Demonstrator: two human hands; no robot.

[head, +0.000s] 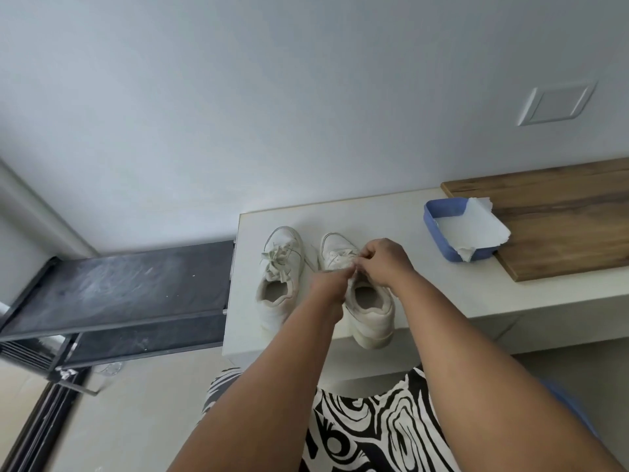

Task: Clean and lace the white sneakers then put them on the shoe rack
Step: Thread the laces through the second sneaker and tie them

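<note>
Head view: blue tray [431, 219] holds paper [471, 229].

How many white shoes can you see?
2, both on the white ledge. The left sneaker sits alone with its laces tied. The right sneaker is under both hands, left hand, right hand.

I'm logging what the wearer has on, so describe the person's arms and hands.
Both forearms are bare, with no sleeves in view. The left hand and right hand show no gloves, rings, watch or bracelets. Below the arms lies a black-and-white swirl-patterned garment.
</note>
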